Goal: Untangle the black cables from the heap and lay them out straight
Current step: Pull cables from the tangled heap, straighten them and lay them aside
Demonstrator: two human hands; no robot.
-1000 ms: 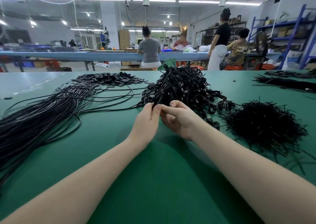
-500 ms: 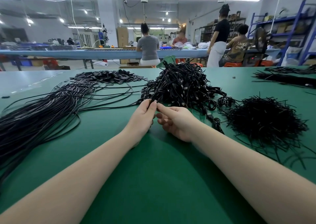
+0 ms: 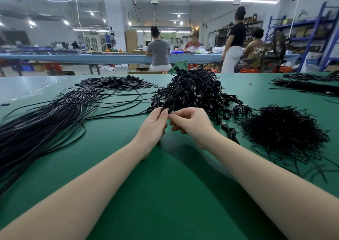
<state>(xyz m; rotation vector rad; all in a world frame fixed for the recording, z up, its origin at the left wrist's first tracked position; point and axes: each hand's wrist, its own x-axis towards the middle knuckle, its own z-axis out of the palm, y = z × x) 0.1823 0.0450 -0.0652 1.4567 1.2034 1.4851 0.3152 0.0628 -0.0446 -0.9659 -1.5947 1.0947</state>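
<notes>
Green table (image 3: pixel 165 203) near edge bare; both hands (L (image 3: pixel 153 128), R (image 3: pixel 190 123)) pinch cable (image 3: pixel 167 104).

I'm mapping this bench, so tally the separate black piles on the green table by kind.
Straightened long cables: 1
Tangled cable heap: 1
Flat black pieces: 1
Short ties: 1
Far right bundles: 1, perhaps more
Total: 5

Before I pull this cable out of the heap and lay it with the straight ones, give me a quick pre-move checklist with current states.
1. Left hand pinches the cable: ok.
2. Right hand holds it too: ok.
3. Cable free of the heap: not ok, it runs back in.
4. Laid-out cables on the left, ready to join: ok.
5. Bare table to pull toward: ok.
6. Knots along the cable: cannot tell.
</notes>
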